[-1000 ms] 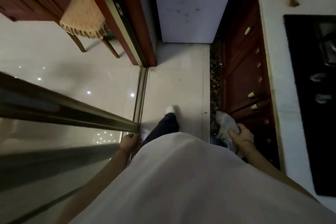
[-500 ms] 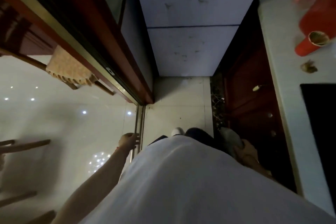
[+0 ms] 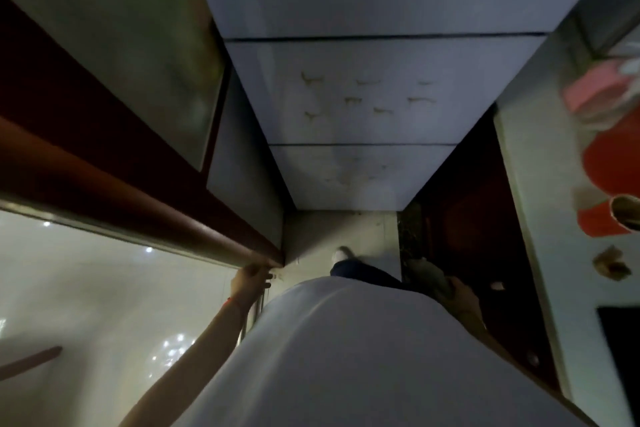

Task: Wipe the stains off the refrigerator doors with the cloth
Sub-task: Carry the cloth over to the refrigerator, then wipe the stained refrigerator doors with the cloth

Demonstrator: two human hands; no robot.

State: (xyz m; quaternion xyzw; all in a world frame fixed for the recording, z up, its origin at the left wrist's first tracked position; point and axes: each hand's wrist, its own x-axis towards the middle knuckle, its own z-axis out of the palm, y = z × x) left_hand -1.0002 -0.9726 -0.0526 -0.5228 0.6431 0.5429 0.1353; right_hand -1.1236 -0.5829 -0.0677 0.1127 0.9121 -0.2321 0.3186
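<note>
The white refrigerator (image 3: 363, 55) stands straight ahead, its doors stacked one above another. Several brownish stains (image 3: 367, 97) mark the middle door, and fainter ones (image 3: 349, 177) mark the lowest door. My right hand (image 3: 462, 293) hangs low at my right side, shut on a grey cloth (image 3: 427, 276) that sticks out forward of it. My left hand (image 3: 251, 279) is at my left side, fingers curled against the end of the sliding door frame (image 3: 194, 236). Both hands are well short of the refrigerator.
A dark red wooden cabinet (image 3: 460, 229) runs along the right under a pale countertop (image 3: 540, 184) holding a red jug (image 3: 609, 184) and a pink item (image 3: 592, 94). A grey panel (image 3: 242, 166) flanks the fridge's left. Pale floor tiles (image 3: 339, 232) lie ahead.
The view has tilted up and moved closer to the refrigerator, so more of its doors show. My left hand moved forward along the door frame. The cloth stays in my right hand.
</note>
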